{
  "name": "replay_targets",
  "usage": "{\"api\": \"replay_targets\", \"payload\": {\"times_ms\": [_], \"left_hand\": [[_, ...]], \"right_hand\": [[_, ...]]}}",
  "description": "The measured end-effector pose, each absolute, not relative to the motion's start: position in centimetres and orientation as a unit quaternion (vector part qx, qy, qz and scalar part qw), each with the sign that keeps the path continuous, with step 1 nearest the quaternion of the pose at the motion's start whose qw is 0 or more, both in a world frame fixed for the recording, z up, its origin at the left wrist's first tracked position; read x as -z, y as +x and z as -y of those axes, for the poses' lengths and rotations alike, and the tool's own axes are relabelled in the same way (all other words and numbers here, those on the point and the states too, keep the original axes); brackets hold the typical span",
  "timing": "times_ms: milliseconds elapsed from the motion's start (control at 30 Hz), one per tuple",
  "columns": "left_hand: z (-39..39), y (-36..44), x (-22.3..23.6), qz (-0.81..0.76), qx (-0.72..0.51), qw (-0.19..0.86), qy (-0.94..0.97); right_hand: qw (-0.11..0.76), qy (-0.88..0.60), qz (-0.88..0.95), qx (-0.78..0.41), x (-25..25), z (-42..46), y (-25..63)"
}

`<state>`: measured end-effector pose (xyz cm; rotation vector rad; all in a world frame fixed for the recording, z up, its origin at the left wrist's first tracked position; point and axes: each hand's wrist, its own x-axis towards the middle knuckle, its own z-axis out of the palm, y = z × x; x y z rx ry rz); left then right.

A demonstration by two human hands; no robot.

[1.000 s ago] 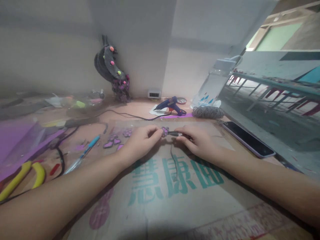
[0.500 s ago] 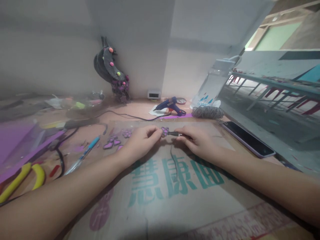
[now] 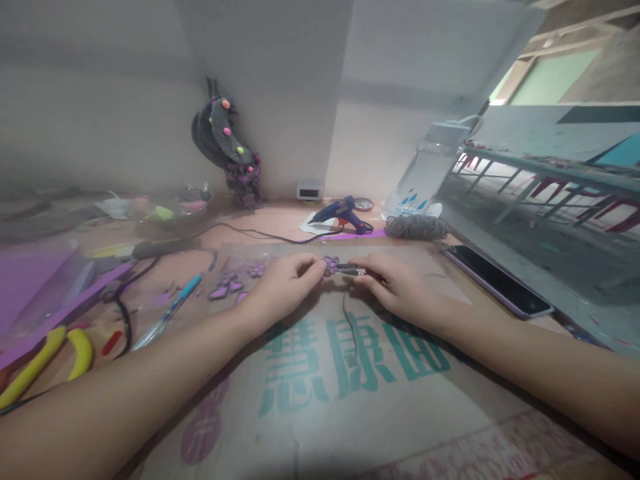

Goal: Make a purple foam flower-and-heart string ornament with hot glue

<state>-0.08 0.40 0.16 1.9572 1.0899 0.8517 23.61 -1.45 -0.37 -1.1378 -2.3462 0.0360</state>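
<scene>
The flower-shaped piece [image 3: 331, 265] sits right at the fingertips of the left hand [image 3: 287, 283], gripped at its left edge between thumb and forefinger, which are closed together with the rest of the piece jutting out to the right, clear of the fingers. It is held up over the cardboard [image 3: 380, 413] spread on the table [image 3: 273, 215]. Facing it, the right hand [image 3: 397, 285] has its fingers curled closed around a small two-pronged tool [image 3: 354, 269]; the dark prongs stand slightly parted and their ends reach the right side of the piece, though whether they touch it is too small to tell. The piece is small, with several rounded purple patches, each ringed by a dark grey outline. A matching small flower [image 3: 257, 269] and a purple heart-shaped piece [image 3: 219, 293] lie to the left of the left hand. Below the hands, a thin grey strand [image 3: 351, 327] trails across the green lettering of the cardboard; whether its upper end joins the piece cannot be made out.
</scene>
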Motion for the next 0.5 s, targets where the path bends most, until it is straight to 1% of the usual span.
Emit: {"api": "replay_targets", "payload": {"times_ms": [500], "left_hand": [[-0.42,-0.12,-0.13,-0.416,-0.326,0.365,0.767]], "right_hand": [[0.263,-0.425,0.866,-0.022,0.60,1.27,23.83]]}}
